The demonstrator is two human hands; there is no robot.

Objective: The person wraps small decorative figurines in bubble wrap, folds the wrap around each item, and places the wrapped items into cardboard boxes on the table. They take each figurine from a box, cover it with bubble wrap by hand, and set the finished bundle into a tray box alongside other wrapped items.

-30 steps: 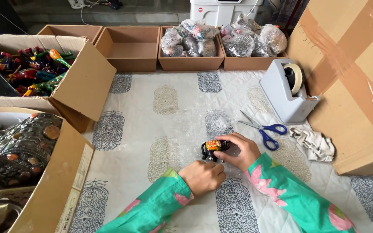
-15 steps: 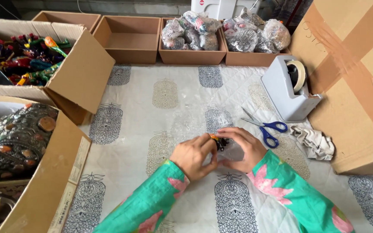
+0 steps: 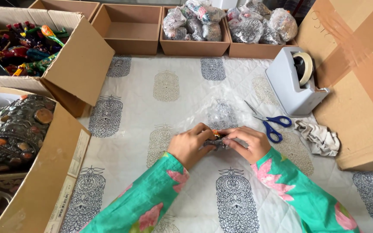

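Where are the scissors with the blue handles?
In the head view, the blue-handled metal scissors lie on the patterned cloth, right of the right hand, just before the white tape dispenser.

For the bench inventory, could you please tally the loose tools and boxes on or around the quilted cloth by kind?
Scissors: 1
Tape dispenser: 1
Crumpled cloth: 1
Small open brown trays: 4
Large cardboard boxes: 3
Small dark item in both hands: 1
Total: 11

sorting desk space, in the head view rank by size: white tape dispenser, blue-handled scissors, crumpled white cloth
1. White tape dispenser, clearly largest.
2. Blue-handled scissors and crumpled white cloth look alike in extent; unranked.
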